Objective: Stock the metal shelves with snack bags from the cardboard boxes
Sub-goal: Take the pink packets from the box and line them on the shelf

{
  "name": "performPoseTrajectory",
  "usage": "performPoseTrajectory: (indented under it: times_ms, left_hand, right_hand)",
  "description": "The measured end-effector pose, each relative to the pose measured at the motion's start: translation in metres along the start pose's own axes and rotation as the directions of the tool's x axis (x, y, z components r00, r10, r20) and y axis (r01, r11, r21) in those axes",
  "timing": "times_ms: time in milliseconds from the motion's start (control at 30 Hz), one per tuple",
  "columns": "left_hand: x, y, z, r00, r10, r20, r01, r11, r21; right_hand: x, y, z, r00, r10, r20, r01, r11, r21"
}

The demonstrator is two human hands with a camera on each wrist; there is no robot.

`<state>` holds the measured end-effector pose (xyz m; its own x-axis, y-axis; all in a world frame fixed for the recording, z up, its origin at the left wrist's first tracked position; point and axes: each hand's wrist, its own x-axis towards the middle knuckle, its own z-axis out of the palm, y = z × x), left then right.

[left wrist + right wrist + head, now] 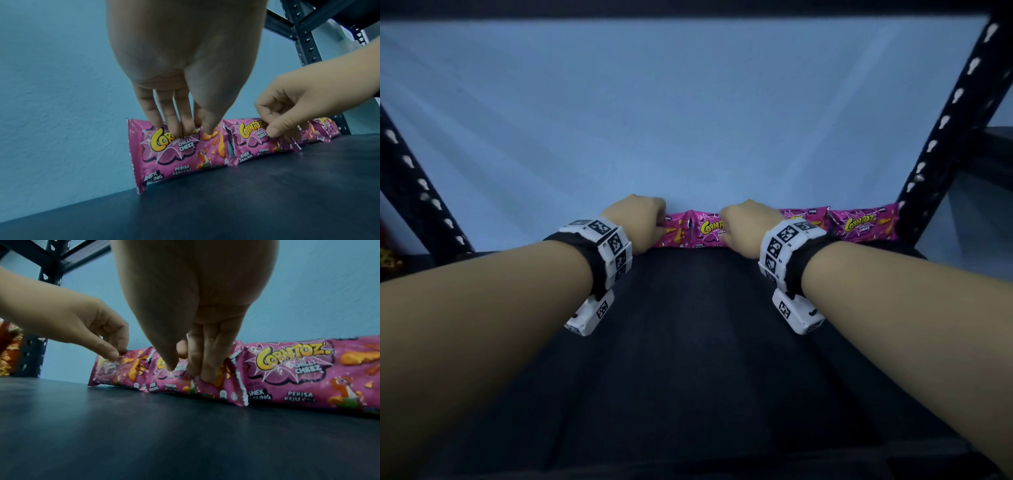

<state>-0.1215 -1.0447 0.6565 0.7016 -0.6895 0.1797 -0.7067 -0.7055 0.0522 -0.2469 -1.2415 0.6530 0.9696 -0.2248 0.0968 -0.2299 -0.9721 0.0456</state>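
Note:
Several pink Corntoz snack bags stand in a row against the wall at the back of the dark shelf board [705,342]. My left hand [650,219] pinches the top of the leftmost bag [174,154] between thumb and fingers [179,128]. My right hand [743,222] pinches the upper edge of the second bag [207,389], its thumb in front and fingers [205,374] behind. Both bags stand upright with their bottoms on the board. To the right of that one stand the other bags [866,224], untouched.
Black perforated shelf posts rise at the left [414,181] and right [955,113], with a crossbeam [688,8] overhead. A blue wall [688,120] closes the back. Red and orange bags [8,353] show beyond the left post. The board's front part is bare.

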Motion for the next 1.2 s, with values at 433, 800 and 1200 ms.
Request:
performPoseTrajectory:
  times_ms: [433,800,1200]
  left_hand:
    - [-0.028,0.011,0.001,0.995,-0.06,0.085,0.06,0.998,0.004]
    - [-0.106,0.015,-0.031,0.986,0.039,0.162,-0.021,0.993,-0.112]
    - [-0.299,0.034,-0.01,0.988,0.15,0.028,-0.123,0.894,-0.431]
  right_hand:
    - [-0.036,0.007,0.008,0.987,0.048,0.156,-0.067,0.991,0.12]
    - [-0.099,-0.018,-0.031,0.99,0.08,0.118,-0.111,0.952,0.286]
    - [-0.272,-0.131,0.008,0.941,0.249,-0.23,-0.029,0.735,0.677]
